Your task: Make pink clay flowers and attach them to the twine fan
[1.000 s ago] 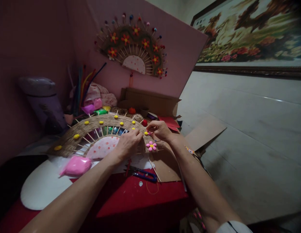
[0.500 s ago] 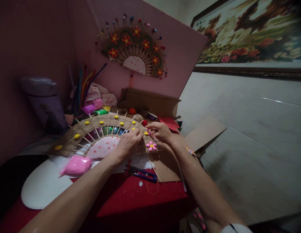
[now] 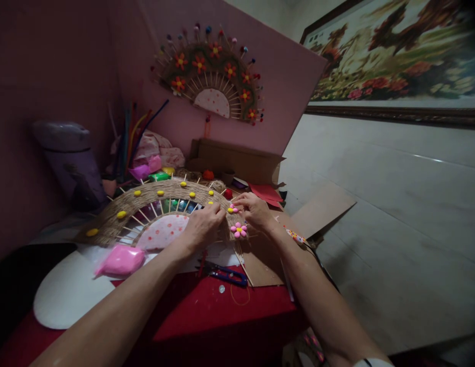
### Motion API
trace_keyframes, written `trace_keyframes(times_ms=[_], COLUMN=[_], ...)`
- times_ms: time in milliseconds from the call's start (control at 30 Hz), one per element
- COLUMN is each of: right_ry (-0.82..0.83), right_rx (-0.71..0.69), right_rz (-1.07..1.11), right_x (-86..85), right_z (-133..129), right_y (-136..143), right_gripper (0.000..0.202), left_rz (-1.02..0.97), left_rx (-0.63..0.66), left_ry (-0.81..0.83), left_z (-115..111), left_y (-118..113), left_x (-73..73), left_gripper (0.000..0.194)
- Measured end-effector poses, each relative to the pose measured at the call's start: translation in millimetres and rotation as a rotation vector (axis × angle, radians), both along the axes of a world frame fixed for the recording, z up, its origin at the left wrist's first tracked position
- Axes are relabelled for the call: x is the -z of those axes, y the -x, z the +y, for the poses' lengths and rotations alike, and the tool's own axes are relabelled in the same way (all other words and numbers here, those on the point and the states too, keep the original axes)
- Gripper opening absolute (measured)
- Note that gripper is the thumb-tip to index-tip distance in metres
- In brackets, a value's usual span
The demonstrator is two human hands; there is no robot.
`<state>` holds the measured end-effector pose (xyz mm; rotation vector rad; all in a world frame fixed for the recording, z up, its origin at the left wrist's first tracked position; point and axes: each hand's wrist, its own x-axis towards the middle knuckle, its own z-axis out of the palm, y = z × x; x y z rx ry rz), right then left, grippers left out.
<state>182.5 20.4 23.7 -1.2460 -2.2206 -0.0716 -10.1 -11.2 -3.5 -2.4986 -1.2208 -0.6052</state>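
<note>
A half-round fan of wooden sticks, banded with twine, lies in front of me with yellow clay dots on the band. My left hand is closed on the band's inner edge near its right end, its fingertips partly hidden. Close by, my right hand has thumb and forefinger pinched at a yellow dot with pink petals; whether a piece is between them is hidden. Below the fingers sits a full pink flower with a yellow centre. A dotted white half-circle forms the fan's middle.
A bag of pink clay and a white round disc lie at left. Blue-handled snips rest on the red cloth beside cardboard. Behind stands a pink board bearing a finished fan.
My right hand has shifted slightly, and more of the pink petals around the yellow dot now shows. My left hand stays in place on the fan.
</note>
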Motion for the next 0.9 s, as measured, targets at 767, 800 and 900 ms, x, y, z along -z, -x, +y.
trace_keyframes(times_ms=[767,800,900], right_ry=[-0.152,-0.16,-0.178], right_rx=[0.032,0.024,0.013], right_rz=[-0.099,-0.114,-0.135], right_x=[5.6,6.2,6.5], right_z=[-8,-8,-10], right_y=[5,6,6], right_gripper=[0.024,0.024,0.022], left_rz=[-0.01,-0.014,-0.014], left_rx=[0.004,0.006,0.012], left_ry=[0.042,0.041,0.027], left_z=[-3,-2,-1], left_y=[0,0,0], left_x=[-2.6,-2.2,-0.9], left_gripper=[0.018,0.019,0.018])
